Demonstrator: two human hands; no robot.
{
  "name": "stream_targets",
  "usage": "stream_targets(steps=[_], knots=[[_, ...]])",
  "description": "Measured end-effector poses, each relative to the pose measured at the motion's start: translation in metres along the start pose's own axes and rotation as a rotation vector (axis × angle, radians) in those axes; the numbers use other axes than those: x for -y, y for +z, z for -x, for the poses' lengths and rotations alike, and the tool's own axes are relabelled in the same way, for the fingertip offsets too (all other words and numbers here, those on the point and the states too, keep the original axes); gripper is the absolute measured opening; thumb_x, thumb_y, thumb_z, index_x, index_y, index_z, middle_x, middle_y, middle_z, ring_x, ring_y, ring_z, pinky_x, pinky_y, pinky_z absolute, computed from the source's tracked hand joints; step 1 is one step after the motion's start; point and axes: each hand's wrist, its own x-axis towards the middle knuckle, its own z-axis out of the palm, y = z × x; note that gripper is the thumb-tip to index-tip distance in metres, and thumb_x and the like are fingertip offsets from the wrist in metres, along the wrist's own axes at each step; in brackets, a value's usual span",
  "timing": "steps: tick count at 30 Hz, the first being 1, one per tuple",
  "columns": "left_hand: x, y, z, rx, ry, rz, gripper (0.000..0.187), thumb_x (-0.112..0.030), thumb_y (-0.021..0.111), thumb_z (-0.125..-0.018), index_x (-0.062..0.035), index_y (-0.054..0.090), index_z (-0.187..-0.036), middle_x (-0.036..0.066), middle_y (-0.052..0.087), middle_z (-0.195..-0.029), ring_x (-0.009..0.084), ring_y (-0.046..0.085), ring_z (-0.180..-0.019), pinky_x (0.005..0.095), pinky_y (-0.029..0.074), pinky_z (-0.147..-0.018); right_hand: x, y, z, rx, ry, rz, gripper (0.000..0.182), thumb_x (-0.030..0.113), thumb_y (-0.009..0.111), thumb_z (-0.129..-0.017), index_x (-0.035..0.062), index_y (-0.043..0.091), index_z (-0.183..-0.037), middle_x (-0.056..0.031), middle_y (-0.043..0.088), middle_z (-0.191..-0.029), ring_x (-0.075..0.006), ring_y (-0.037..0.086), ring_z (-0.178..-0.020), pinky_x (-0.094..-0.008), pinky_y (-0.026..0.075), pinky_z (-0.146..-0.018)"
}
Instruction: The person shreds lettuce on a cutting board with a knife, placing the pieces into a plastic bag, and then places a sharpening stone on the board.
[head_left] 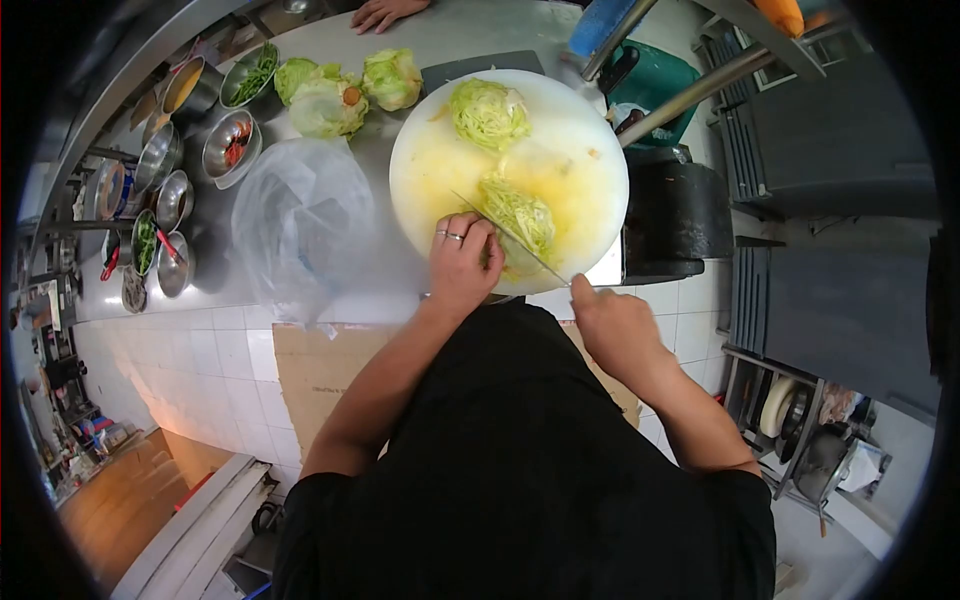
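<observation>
On the round white cutting board [420,150] lies a mound of shredded lettuce [522,215]. A knife [528,250] crosses the board diagonally, its blade against the near side of the shreds. My right hand [615,325] is closed around the knife's handle at the board's lower right edge. Curled fingers of my left hand [465,262], with rings on, press down beside the blade; the lettuce under them is mostly hidden. Farther up the board sits another cut lettuce portion [490,113].
Whole lettuce heads [330,105] and a clear plastic bag [300,225] lie left of the board. Several metal bowls [215,155] line the counter's left side. Another person's hand [385,12] rests at the far edge. A green bin [660,85] and a black pot [680,210] stand right.
</observation>
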Motion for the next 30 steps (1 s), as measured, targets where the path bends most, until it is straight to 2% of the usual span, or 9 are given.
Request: stream_targets(steps=[3, 6, 8, 10, 12, 18, 23, 28, 30], knots=[[-0.001, -0.001, 0.001, -0.006, 0.008, -0.003, 0.022, 0.001, 0.072, -0.078, -0.0048, 0.063, -0.098, 0.015, 0.061, -0.102, 0.0357, 0.059, -0.095, 0.0444, 0.051, -0.083, -0.015, 0.042, -0.02, -0.011, 0.027, -0.082, 0.013, 0.006, 0.061, -0.092, 0.0046, 0.052, -0.101, -0.0144, 0.068, -0.068, -0.0323, 0.072, -0.061, -0.0438, 0.057, -0.055], [0.001, -0.002, 0.001, -0.003, 0.013, -0.011, 0.023, 0.0, 0.072, -0.078, -0.0049, 0.064, -0.098, 0.015, 0.061, -0.102, 0.0354, 0.059, -0.095, 0.044, 0.052, -0.083, -0.003, -0.012, -0.01, -0.006, -0.001, 0.011, 0.013, 0.006, 0.06, -0.091, 0.0043, 0.052, -0.1, -0.0148, 0.067, -0.066, -0.0333, 0.072, -0.06, -0.0452, 0.057, -0.055], [0.001, 0.0, 0.001, 0.004, 0.007, -0.007, 0.023, 0.0, 0.072, -0.078, -0.0048, 0.064, -0.099, 0.015, 0.061, -0.103, 0.0355, 0.059, -0.095, 0.044, 0.052, -0.083, 0.005, -0.022, 0.0, 0.03, 0.011, 0.028, 0.011, 0.006, 0.06, -0.092, 0.0046, 0.052, -0.1, -0.0146, 0.067, -0.066, -0.0328, 0.072, -0.06, -0.0451, 0.057, -0.054], [0.002, 0.0, 0.001, -0.01, 0.007, -0.018, 0.023, 0.0, 0.072, -0.078, -0.0046, 0.064, -0.099, 0.015, 0.062, -0.103, 0.0357, 0.06, -0.095, 0.0441, 0.052, -0.083, 0.002, -0.006, -0.003, 0.069, 0.016, 0.047, 0.01, 0.007, 0.059, -0.093, 0.0049, 0.052, -0.099, -0.0144, 0.068, -0.066, -0.0324, 0.072, -0.06, -0.045, 0.056, -0.054], [0.002, -0.001, 0.002, -0.009, 0.009, -0.016, 0.023, -0.001, 0.072, -0.078, -0.0043, 0.064, -0.099, 0.015, 0.062, -0.103, 0.0359, 0.06, -0.095, 0.0442, 0.052, -0.083, -0.006, 0.032, -0.023, -0.018, -0.006, -0.033, 0.011, 0.006, 0.06, -0.091, 0.0041, 0.053, -0.099, -0.0156, 0.068, -0.067, -0.0319, 0.071, -0.059, -0.0438, 0.057, -0.054], [0.003, -0.001, 0.001, -0.006, 0.017, -0.007, 0.023, -0.001, 0.072, -0.079, -0.0034, 0.064, -0.1, 0.017, 0.062, -0.103, 0.0367, 0.06, -0.095, 0.0444, 0.053, -0.083, 0.005, -0.025, -0.001, 0.022, -0.005, -0.034, 0.017, 0.005, 0.062, -0.089, 0.002, 0.052, -0.103, -0.0179, 0.068, -0.067, -0.0371, 0.072, -0.064, -0.0472, 0.057, -0.057], [0.003, -0.003, 0.003, -0.018, 0.034, 0.034, 0.022, 0.004, 0.071, -0.079, -0.0031, 0.063, -0.098, 0.017, 0.061, -0.104, 0.0364, 0.059, -0.094, 0.0442, 0.05, -0.083, -0.008, 0.034, -0.02, 0.031, 0.05, -0.138, 0.015, 0.009, 0.063, -0.092, 0.0029, 0.053, -0.101, -0.0189, 0.069, -0.07, -0.0385, 0.072, -0.065, -0.048, 0.058, -0.059], [0.006, -0.011, 0.006, 0.05, -0.005, 0.097, 0.022, 0.003, 0.071, -0.08, -0.0027, 0.065, -0.101, 0.016, 0.06, -0.103, 0.0369, 0.06, -0.095, 0.0448, 0.051, -0.082, -0.009, 0.006, -0.02, -0.022, 0.039, -0.188, 0.014, 0.01, 0.063, -0.093, 0.0027, 0.053, -0.1, -0.0204, 0.069, -0.071, -0.0387, 0.071, -0.064, -0.0483, 0.057, -0.058], [0.006, -0.011, 0.005, 0.048, -0.003, 0.085, 0.022, 0.003, 0.071, -0.08, -0.0029, 0.065, -0.101, 0.016, 0.06, -0.104, 0.0369, 0.06, -0.096, 0.0449, 0.051, -0.082, 0.004, -0.011, -0.005, -0.003, 0.073, -0.025, 0.012, 0.009, 0.062, -0.094, 0.0031, 0.053, -0.1, -0.0195, 0.069, -0.07, -0.039, 0.071, -0.063, -0.0487, 0.057, -0.056]])
